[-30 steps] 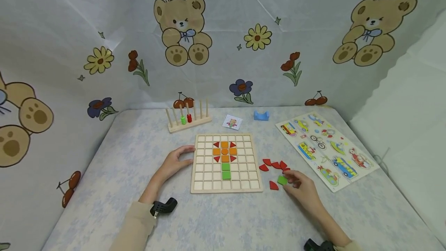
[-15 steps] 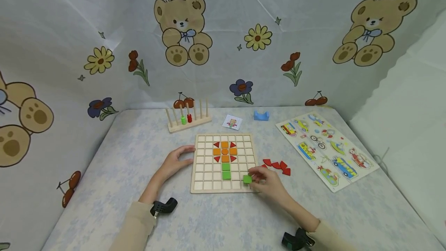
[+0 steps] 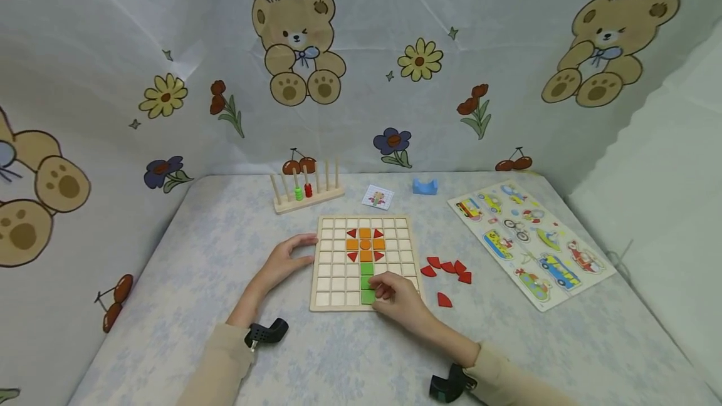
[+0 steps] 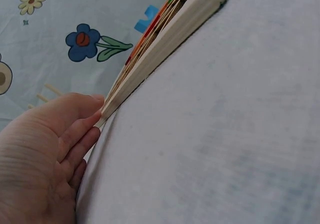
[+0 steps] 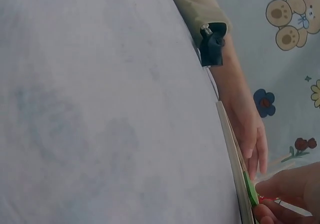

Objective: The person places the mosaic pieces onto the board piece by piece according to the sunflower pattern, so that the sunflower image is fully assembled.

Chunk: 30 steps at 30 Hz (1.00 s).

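Observation:
A wooden grid board (image 3: 337, 284) lies on the table, with orange tiles, red triangles and a column of green square tiles in its cells. My right hand (image 3: 403, 303) pinches a green square tile (image 3: 367, 297) at the column's lowest cell, by the board's near edge. In the right wrist view, thumb and finger are on that green tile (image 5: 251, 189), which sits low at the board. My left hand (image 3: 284, 264) rests against the board's left edge. The left wrist view shows its relaxed fingertips (image 4: 95, 99) touching the board's side (image 4: 165, 58).
Several red quarter-circle pieces (image 3: 444, 300) lie right of the board. Behind it stand a peg rack (image 3: 310, 199) with green and red beads, a pattern card (image 3: 378, 197) and a blue holder (image 3: 425, 187). A picture puzzle board (image 3: 530, 243) lies at the right.
My right hand has carried the green tile leftward from beside the red pieces, across the board, to the bottom cell of the green column. The left hand has stayed at the board's edge.

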Tool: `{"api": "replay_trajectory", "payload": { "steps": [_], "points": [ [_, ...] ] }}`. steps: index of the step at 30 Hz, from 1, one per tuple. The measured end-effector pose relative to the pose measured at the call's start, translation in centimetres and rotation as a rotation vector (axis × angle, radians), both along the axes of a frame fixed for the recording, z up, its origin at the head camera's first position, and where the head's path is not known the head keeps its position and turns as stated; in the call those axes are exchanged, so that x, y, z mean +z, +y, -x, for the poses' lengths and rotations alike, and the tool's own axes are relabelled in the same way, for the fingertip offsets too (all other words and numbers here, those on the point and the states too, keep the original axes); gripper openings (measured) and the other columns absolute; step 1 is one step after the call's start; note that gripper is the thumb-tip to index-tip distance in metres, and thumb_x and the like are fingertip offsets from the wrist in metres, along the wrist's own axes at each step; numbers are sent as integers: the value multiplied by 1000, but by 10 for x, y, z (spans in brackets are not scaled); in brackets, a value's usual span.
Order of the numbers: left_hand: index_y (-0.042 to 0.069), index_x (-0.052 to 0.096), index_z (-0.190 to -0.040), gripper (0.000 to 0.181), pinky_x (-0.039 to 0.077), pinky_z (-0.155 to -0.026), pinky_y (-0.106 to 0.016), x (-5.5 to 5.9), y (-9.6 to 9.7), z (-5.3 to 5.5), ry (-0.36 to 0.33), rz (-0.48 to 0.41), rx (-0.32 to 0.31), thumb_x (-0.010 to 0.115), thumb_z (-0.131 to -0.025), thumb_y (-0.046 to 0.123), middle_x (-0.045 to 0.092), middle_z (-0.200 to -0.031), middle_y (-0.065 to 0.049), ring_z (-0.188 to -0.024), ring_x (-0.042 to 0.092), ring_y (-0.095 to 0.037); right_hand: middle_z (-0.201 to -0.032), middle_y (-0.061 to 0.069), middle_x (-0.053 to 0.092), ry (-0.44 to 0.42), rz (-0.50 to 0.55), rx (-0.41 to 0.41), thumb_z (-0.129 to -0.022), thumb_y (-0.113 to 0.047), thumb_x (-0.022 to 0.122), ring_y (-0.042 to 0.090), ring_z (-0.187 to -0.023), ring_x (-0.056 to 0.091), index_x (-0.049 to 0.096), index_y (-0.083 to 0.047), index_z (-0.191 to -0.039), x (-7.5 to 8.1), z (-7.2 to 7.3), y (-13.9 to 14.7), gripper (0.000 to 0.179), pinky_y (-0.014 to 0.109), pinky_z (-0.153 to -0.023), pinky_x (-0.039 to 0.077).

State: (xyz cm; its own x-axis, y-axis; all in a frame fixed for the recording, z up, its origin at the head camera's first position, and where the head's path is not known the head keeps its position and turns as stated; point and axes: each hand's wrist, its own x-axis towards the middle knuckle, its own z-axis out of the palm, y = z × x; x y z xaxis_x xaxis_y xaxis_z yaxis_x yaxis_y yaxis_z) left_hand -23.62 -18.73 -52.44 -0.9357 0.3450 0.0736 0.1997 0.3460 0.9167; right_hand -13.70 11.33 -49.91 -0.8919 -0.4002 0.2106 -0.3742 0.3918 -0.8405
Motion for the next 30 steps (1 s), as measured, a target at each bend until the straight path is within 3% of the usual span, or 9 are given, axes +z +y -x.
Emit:
{"api": "replay_trajectory", "payload": {
  "steps": [8, 14, 19, 25, 30],
  "points": [
    [8, 54, -141, 54, 34, -117, -53, 0, 1, -2, -24, 5, 20, 73, -91, 18, 62, -136, -13, -138, 47, -32, -97, 9, 70, 44, -43, 28, -84, 9, 67, 11, -82, 57, 70, 0, -107, -5, 1, 1, 25, 19, -71, 52],
    [7, 54, -141, 54, 34, -116, -54, 2, 1, -3, -18, -4, 13, 72, -92, 17, 62, -137, -14, -138, 47, -33, -96, 12, 70, 31, 0, 22, -85, 6, 68, 14, -81, 60, 70, 2, -108, -3, 4, 5, 23, 21, -72, 54],
    [7, 54, -141, 53, 35, -116, -54, 2, 0, -2, -16, -10, 11, 72, -92, 17, 62, -137, -14, -138, 47, -33, -95, 13, 71, 56, -7, -130, -87, 5, 70, 17, -81, 62, 70, 3, -108, 8, 16, 22, 21, 23, -73, 55],
    [7, 54, -141, 53, 34, -117, -53, 2, 2, 0, -10, -10, 3, 72, -92, 18, 62, -137, -14, -138, 47, -32, -97, 15, 73, 83, -81, -349, -82, 10, 71, 26, -85, 65, 69, 5, -112, 16, 33, 67, 30, 24, -72, 54],
    [6, 54, -141, 53, 35, -116, -53, 0, 2, -2, -15, -4, 15, 72, -92, 16, 62, -136, -14, -137, 48, -33, -102, 16, 72, -18, -160, -341, -83, 9, 70, 24, -90, 63, 66, 5, -118, 12, 33, 95, 35, 22, -74, 52]
  ]
}}
